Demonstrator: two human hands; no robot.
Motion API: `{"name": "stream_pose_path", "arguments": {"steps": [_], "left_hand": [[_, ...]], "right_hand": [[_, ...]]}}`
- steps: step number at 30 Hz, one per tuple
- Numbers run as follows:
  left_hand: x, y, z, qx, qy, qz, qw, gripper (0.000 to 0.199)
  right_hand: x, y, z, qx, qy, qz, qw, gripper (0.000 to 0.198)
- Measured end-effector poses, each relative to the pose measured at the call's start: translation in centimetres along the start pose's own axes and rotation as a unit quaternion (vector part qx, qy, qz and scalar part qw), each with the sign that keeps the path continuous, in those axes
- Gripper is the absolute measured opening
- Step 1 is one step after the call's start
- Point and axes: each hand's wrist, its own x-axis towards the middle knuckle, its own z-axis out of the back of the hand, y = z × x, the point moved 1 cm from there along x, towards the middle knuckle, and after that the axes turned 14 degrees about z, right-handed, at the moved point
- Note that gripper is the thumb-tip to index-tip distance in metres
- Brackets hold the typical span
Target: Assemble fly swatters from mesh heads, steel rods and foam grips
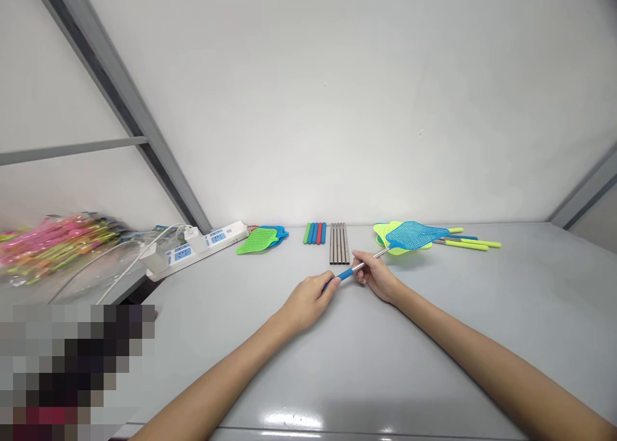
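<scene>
A blue fly swatter [418,234] with a mesh head, a metal rod and a blue grip lies across both hands, tilted up to the right. My left hand [308,299] is closed around its blue grip. On the metal rod, just past the grip, the fingers of my right hand [378,277] are closed. Behind the blue head are yellow-green swatters [395,227], their handles [475,244] pointing right. Several metal tubes [340,243] lie side by side beyond my hands. To their left is a row of green, blue and red grips [315,233].
Green and blue swatter heads [259,240] lie at the back left, beside a white power strip [197,251] with plugged-in adapters and cables. Further left sits a plastic bag of colourful swatter parts [62,245]. A white wall [337,107] stands behind the grey table [308,377].
</scene>
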Motion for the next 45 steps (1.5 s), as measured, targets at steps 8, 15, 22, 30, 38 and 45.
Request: {"name": "stream_pose_path", "arguments": {"steps": [8, 15, 22, 30, 38, 45], "left_hand": [[0.2, 0.3, 1.1, 0.022, 0.014, -0.004, 1.0, 0.035], [0.0, -0.1, 0.8, 0.048, 0.044, -0.013, 0.998, 0.033], [0.0, 0.0, 0.0, 0.05, 0.052, -0.007, 0.997, 0.034], [0.1, 0.3, 0.0, 0.051, 0.05, -0.007, 0.997, 0.035], [0.1, 0.3, -0.1, 0.053, 0.05, -0.001, 0.997, 0.034], [0.0, 0.0, -0.2, 0.044, 0.049, 0.0, 0.998, 0.035]], "right_hand": [[0.4, -0.5, 0.8, 0.026, -0.051, -0.018, 0.998, 0.022], [0.5, -0.6, 1.0, 0.044, -0.053, -0.021, 0.997, 0.024], [0.3, -0.1, 0.8, 0.062, -0.042, -0.004, 0.997, 0.035], [0.1, 0.4, 0.1, 0.066, -0.051, 0.019, 0.996, 0.043], [0.3, 0.2, 0.3, 0.068, -0.049, 0.013, 0.996, 0.042], [0.3, 0.3, 0.1, 0.057, -0.046, 0.006, 0.997, 0.042]]}}
